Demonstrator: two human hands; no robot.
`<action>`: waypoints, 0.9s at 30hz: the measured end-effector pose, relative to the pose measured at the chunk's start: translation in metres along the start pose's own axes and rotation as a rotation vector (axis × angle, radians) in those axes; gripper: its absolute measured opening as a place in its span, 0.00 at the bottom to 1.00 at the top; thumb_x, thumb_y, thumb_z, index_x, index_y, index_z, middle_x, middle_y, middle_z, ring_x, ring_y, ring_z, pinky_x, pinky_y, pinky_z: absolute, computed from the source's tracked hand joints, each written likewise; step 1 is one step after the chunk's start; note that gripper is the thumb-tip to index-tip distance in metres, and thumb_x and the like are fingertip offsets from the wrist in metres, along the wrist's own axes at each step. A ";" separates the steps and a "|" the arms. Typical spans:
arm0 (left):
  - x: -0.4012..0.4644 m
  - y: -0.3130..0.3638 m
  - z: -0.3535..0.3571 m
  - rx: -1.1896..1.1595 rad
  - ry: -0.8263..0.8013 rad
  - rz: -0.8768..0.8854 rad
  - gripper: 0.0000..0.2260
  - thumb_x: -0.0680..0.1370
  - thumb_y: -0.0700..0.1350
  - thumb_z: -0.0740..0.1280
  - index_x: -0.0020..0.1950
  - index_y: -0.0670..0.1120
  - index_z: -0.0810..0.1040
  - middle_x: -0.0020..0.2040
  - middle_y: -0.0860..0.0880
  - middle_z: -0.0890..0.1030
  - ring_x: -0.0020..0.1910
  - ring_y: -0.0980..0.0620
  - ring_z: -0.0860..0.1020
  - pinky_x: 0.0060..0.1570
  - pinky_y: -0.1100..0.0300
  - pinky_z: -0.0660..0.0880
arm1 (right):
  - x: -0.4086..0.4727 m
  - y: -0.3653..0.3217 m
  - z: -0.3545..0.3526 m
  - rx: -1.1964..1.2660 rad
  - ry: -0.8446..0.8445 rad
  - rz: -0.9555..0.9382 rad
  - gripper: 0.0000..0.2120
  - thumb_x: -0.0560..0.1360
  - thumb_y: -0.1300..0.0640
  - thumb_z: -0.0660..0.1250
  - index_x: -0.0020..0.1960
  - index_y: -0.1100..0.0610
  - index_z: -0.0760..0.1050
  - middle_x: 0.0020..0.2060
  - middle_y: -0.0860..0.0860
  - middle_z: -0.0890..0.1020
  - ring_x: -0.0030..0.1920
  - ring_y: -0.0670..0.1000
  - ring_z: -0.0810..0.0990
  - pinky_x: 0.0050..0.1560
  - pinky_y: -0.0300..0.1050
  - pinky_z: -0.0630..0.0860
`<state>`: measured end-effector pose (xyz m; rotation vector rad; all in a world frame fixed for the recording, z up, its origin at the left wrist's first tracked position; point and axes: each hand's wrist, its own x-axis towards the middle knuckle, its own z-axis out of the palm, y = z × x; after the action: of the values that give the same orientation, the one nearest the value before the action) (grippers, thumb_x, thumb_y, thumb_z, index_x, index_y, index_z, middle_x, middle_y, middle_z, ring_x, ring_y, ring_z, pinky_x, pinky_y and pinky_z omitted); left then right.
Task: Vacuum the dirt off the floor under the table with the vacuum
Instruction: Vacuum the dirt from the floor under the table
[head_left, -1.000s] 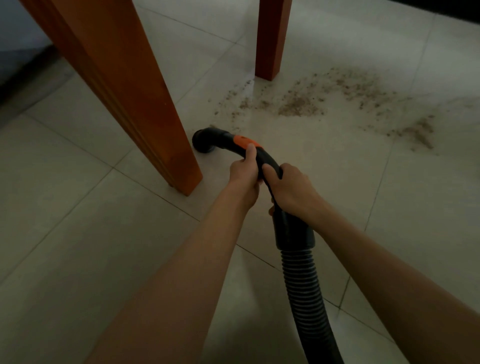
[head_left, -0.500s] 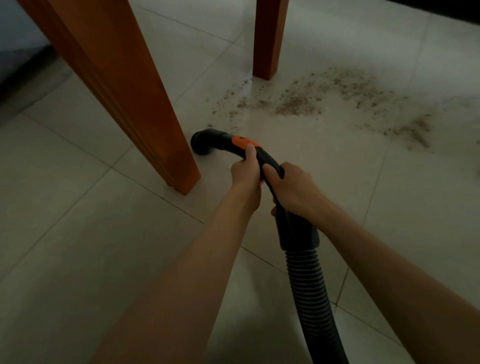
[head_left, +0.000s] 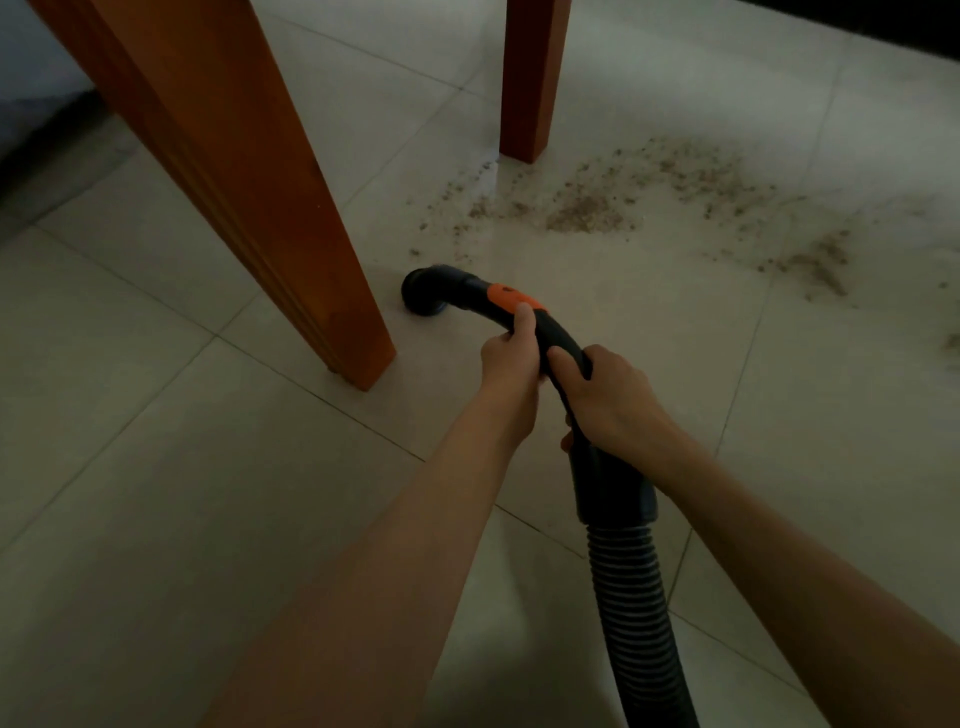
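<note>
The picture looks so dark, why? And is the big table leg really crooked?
Head view: the room is dim, so the hands and black vacuum hose look murky; a pale shine lies on the floor tiles near the dirt; the wide-angle lens makes the near table leg appear to lean, and edges look soft.

near table leg (head_left: 270, 208) blocks left; floor (head_left: 649, 322) ahead open.

Both my bare arms reach forward and down, my left hand (head_left: 511, 364) wrapped around the handle (head_left: 558, 338) with its thumb lying up along the top, my right hand (head_left: 608, 397) clenched over it just behind, the two hands nearly touching.
</note>
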<state>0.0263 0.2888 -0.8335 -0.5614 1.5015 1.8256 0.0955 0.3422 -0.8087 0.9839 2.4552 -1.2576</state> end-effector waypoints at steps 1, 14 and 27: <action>0.001 0.000 0.002 0.008 -0.009 0.001 0.16 0.81 0.52 0.58 0.43 0.40 0.71 0.41 0.46 0.77 0.40 0.49 0.76 0.52 0.54 0.74 | 0.000 0.001 0.000 0.001 0.015 0.001 0.16 0.81 0.45 0.55 0.50 0.59 0.68 0.39 0.56 0.79 0.31 0.54 0.81 0.27 0.41 0.74; 0.003 0.006 -0.001 -0.089 -0.113 -0.101 0.21 0.81 0.50 0.59 0.68 0.37 0.68 0.62 0.40 0.76 0.53 0.46 0.76 0.44 0.59 0.75 | -0.005 0.004 0.012 -0.040 0.140 -0.006 0.13 0.81 0.45 0.54 0.51 0.56 0.64 0.35 0.52 0.75 0.32 0.52 0.79 0.30 0.44 0.76; 0.007 0.018 0.015 0.163 -0.129 -0.116 0.24 0.80 0.53 0.60 0.67 0.34 0.67 0.58 0.41 0.76 0.53 0.44 0.76 0.48 0.57 0.73 | 0.004 0.013 0.009 -0.054 0.195 0.036 0.14 0.81 0.44 0.53 0.51 0.56 0.64 0.36 0.53 0.75 0.33 0.54 0.80 0.30 0.45 0.74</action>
<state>0.0094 0.3037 -0.8230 -0.4338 1.4828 1.6036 0.0996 0.3426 -0.8242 1.1819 2.5871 -1.1258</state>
